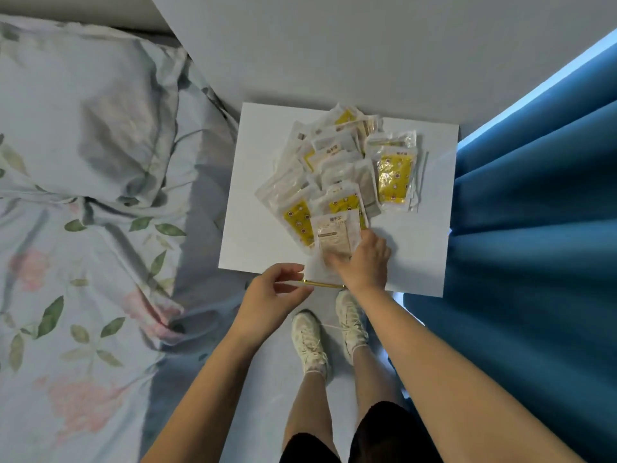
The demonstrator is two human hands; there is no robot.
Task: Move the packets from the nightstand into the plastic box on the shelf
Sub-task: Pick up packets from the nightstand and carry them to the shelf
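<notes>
A heap of several white and yellow packets (347,168) lies on the white nightstand (417,248). My right hand (364,262) grips the nearest packet (335,233) by its front end, at the nightstand's near edge. My left hand (273,295) hovers just left of it, in front of the nightstand, fingers loosely curled and holding nothing. The plastic box and the shelf are out of view.
A bed with a floral cover and pillow (83,195) fills the left side. Blue curtains (534,228) hang at the right. A gold drawer handle (322,284) shows on the nightstand's front. My feet in white shoes (329,332) stand on the floor below.
</notes>
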